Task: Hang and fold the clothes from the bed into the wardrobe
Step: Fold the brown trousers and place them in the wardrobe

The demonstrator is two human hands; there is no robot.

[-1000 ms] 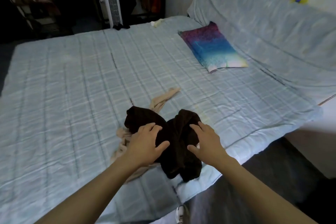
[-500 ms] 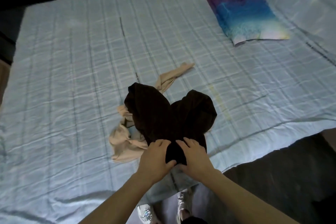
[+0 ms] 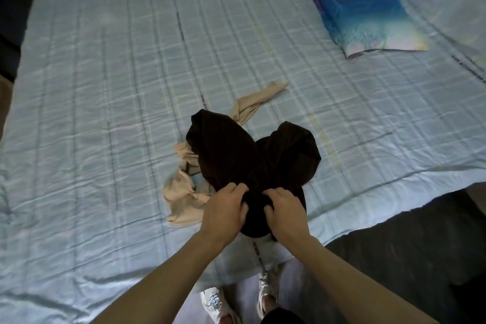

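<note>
A person's left hand (image 3: 223, 209) and right hand (image 3: 288, 212) grip the near end of a dark brown garment (image 3: 252, 155) at the near edge of a bed (image 3: 105, 87). Both sets of fingers curl into the cloth, their tips partly buried in its folds. The garment spreads in two lobes toward the far side; its type is hard to make out. A beige garment (image 3: 184, 193) lies partly hidden beneath it, showing to the left and at the far side. A multicoloured pillow (image 3: 363, 5) rests at far right. Two pale shoes (image 3: 215, 302) show below the bed's edge. Dark and pale objects at the far edge are cut off.
</note>
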